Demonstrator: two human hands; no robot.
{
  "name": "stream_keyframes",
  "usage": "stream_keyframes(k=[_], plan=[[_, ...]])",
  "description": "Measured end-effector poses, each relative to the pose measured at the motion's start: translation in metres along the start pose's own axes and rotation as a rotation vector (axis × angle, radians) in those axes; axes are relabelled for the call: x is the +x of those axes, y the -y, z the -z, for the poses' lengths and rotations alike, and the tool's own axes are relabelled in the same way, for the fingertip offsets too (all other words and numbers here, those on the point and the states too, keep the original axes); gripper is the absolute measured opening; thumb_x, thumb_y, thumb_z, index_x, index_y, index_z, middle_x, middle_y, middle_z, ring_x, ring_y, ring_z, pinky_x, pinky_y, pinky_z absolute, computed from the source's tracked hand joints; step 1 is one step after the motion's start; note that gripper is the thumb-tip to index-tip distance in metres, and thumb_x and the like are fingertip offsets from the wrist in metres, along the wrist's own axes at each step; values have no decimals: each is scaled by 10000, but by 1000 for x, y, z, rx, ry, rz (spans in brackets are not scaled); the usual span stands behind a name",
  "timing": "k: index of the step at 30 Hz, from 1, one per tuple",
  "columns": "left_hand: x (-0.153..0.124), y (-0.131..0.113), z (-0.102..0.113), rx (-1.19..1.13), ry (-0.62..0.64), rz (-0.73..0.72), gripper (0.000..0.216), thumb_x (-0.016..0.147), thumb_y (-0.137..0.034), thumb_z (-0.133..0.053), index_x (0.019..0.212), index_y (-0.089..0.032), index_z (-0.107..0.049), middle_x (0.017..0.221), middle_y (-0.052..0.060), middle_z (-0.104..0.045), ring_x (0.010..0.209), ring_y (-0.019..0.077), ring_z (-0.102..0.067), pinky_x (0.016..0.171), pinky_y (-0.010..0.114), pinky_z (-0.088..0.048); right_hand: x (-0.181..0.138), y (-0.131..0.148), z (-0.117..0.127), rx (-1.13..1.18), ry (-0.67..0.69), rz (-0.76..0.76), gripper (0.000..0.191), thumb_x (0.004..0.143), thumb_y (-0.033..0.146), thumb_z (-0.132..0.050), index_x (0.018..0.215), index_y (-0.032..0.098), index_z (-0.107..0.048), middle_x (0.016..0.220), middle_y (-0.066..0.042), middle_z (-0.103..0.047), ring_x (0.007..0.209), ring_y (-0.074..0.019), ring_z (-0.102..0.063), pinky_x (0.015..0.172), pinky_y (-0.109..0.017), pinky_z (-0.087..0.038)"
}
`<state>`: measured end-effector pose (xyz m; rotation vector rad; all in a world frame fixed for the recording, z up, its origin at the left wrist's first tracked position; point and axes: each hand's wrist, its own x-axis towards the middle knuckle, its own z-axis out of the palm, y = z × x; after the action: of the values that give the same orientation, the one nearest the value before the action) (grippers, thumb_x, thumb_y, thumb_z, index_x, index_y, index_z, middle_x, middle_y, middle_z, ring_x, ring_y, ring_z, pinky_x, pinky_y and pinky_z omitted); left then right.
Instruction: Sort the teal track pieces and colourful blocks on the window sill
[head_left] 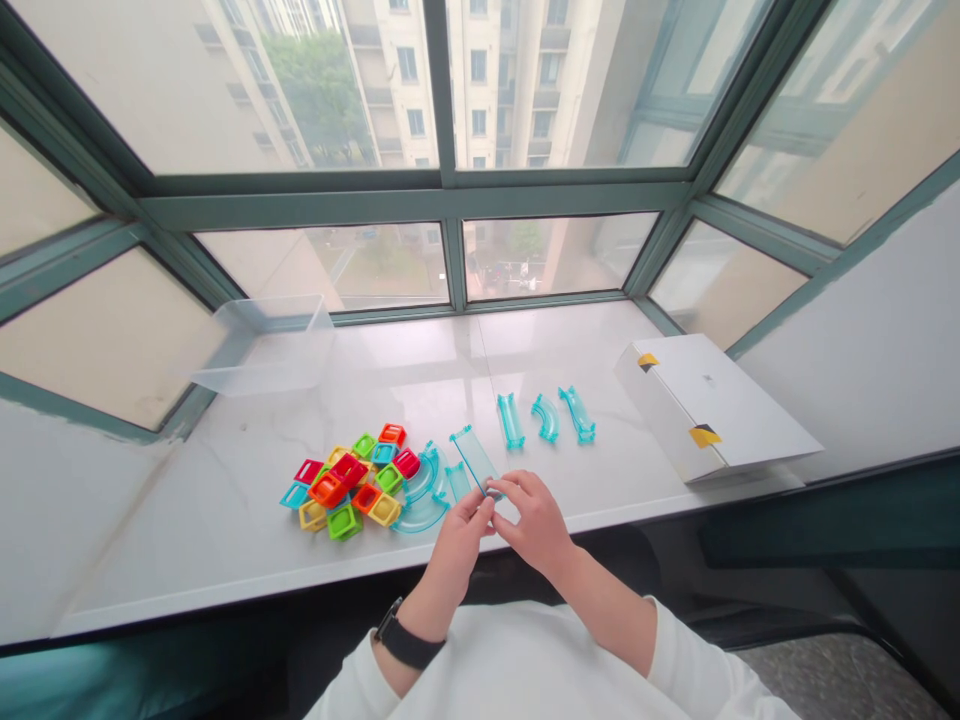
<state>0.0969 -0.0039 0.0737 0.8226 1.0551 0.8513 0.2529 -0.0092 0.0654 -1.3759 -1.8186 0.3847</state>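
Note:
A straight, clear blue track piece lies slanted over the white sill, its near end pinched between my two hands. My left hand has its fingers closed on that end, and my right hand grips it from the other side. Just left of the hands lie curved blue track pieces. Beyond them sits a pile of several coloured square frames in red, green, yellow, orange and blue.
Three more blue track pieces lie in a row farther back on the sill. A clear plastic bin stands at the back left by the window. A white flat box with yellow-black tape rests at the right.

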Motion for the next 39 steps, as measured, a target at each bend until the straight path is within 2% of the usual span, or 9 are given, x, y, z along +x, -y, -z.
stream_keyframes(k=[8, 11, 15, 21, 25, 27, 30, 33, 39], plan=[[-1, 0, -1, -18, -47, 33, 625, 873, -566, -736, 1399, -238, -661, 1377, 143, -682, 1092, 263, -668, 862, 374, -557, -1, -8, -5, -59, -15, -17, 351, 866, 189, -713, 1210, 252, -743, 1086, -89, -663, 988, -261, -632, 902, -448, -535], [-3, -2, 3, -23, -92, 54, 682, 861, -574, -742, 1443, -240, -620, 1405, 147, -664, 1013, 228, -677, 847, 358, -552, 5, -22, -2, -99, -48, -38, 329, 875, 220, -720, 1202, 246, -747, 1060, -82, -671, 994, -262, -640, 918, -443, -528], [-5, -3, 10, 7, -93, 60, 685, 851, -570, -742, 1428, -219, -629, 1345, 141, -698, 975, 212, -664, 844, 341, -540, 20, -49, 6, -195, -137, -69, 305, 878, 244, -712, 1181, 240, -750, 1020, -74, -674, 990, -264, -646, 938, -438, -510], [-8, -3, 13, 4, -91, 98, 642, 840, -540, -747, 1381, -201, -669, 1236, 139, -742, 970, 220, -659, 842, 342, -536, 45, -81, 9, -287, -200, -143, 37, 874, 263, -703, 882, 228, -710, 944, -57, -655, 963, -251, -628, 933, -411, -461], [-8, -3, 13, 2, -84, 98, 633, 835, -532, -754, 1369, -201, -680, 1209, 137, -750, 959, 219, -662, 843, 342, -534, 58, -92, -1, -329, -210, -195, 201, 874, 281, -694, 700, 221, -613, 929, -56, -636, 951, -242, -616, 906, -390, -421], [-8, -2, 14, 7, -84, 101, 625, 838, -537, -747, 1365, -207, -685, 1206, 135, -749, 960, 221, -661, 845, 347, -534, 62, -96, -8, -342, -210, -214, 194, 878, 294, -684, 713, 222, -611, 926, -58, -632, 947, -245, -611, 885, -380, -410], [-8, -2, 15, 15, -80, 106, 615, 844, -539, -738, 1359, -207, -689, 1196, 135, -750, 967, 227, -658, 848, 356, -535, 66, -101, -18, -357, -210, -236, 97, 883, 312, -668, 860, 218, -658, 938, -67, -637, 943, -256, -600, 871, -375, -405], [-8, -1, 16, 20, -76, 108, 604, 837, -548, -741, 1330, -199, -708, 1174, 139, -752, 966, 233, -660, 844, 357, -533, 66, -104, -25, -367, -196, -246, 147, 893, 314, -654, 993, 210, -679, 968, -77, -644, 963, -261, -594, 877, -376, -401], [-8, 0, 16, 23, -64, 114, 611, 829, -567, -747, 1312, -193, -716, 1175, 139, -743, 960, 230, -651, 845, 358, -530, 67, -106, -36, -357, -188, -256, 122, 871, 297, -683, 952, 206, -694, 950, -63, -627, 969, -257, -591, 878, -375, -385]])
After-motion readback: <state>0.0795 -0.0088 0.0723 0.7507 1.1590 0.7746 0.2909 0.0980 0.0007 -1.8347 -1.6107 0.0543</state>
